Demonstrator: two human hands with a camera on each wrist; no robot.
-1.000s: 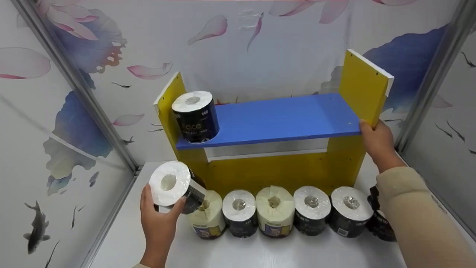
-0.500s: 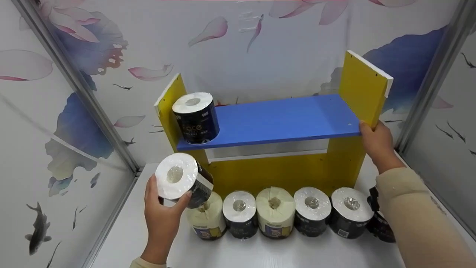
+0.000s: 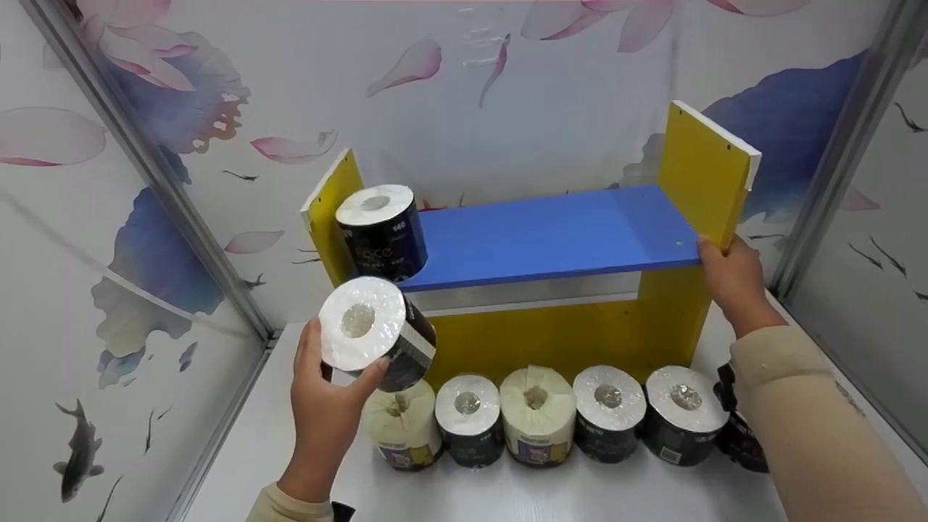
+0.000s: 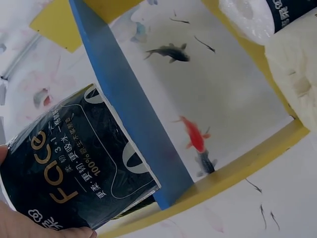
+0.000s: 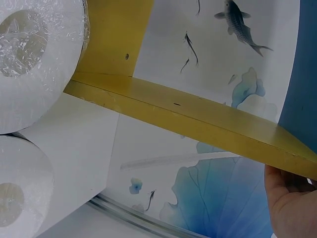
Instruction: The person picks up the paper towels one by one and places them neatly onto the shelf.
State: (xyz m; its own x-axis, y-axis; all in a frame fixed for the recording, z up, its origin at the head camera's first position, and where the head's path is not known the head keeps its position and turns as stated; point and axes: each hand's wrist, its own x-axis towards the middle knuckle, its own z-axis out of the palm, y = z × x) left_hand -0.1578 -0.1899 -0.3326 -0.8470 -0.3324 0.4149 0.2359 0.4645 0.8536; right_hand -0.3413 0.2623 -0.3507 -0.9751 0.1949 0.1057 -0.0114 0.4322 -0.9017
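Note:
In the head view my left hand [image 3: 326,406] grips a toilet paper roll [image 3: 395,312] in a dark wrapper, tilted and in the air before the shelf's left end. The left wrist view shows the "Face" lettering on this roll [image 4: 74,158], above the fingers. A similar roll [image 3: 383,243] stands upright on the blue shelf board [image 3: 544,228], close to the left yellow side panel [image 3: 330,196]. My right hand [image 3: 736,286] holds the front edge of the right yellow side panel [image 3: 703,174]. In the right wrist view, its fingers are partly hidden behind that panel [image 5: 198,124].
A row of toilet paper rolls, some dark [image 3: 609,413] and some cream [image 3: 538,428], stands on the white table [image 3: 536,496] before the shelf's lower yellow board [image 3: 522,333]. Printed wall panels [image 3: 551,123] with metal corner posts [image 3: 145,159] enclose the table.
My left hand has carried the roll up and to the right, nearer the blue board; it now covers the board's left front corner. My right hand stays on the side panel.

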